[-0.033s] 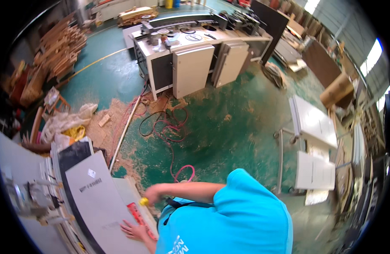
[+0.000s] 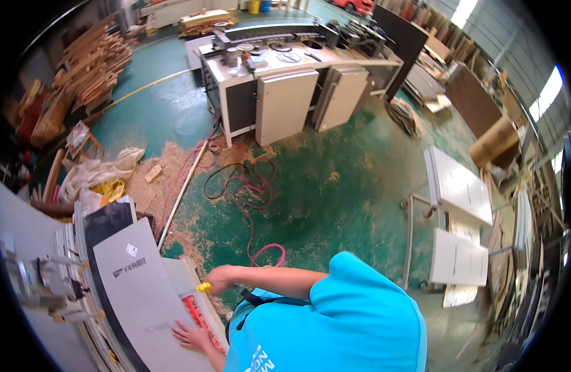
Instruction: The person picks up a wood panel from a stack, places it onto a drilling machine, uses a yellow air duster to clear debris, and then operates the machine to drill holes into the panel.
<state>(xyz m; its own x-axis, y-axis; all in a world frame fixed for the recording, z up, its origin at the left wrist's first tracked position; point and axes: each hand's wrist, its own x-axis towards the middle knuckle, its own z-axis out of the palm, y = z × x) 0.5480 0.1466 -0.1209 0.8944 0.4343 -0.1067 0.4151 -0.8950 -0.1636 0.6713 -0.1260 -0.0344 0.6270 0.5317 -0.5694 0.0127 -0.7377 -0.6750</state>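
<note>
Gripping a yellow tool (image 2: 203,287), the right hand (image 2: 218,279) is closed; left hand (image 2: 191,338) lies flat, open, on the grey panel (image 2: 143,291).

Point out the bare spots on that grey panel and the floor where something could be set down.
The grey panel is bare across its middle, between the machine on its left and the red strip by the left hand. Green floor is open between the red hose and the white panels. The sawdust pile is cluttered.
</note>
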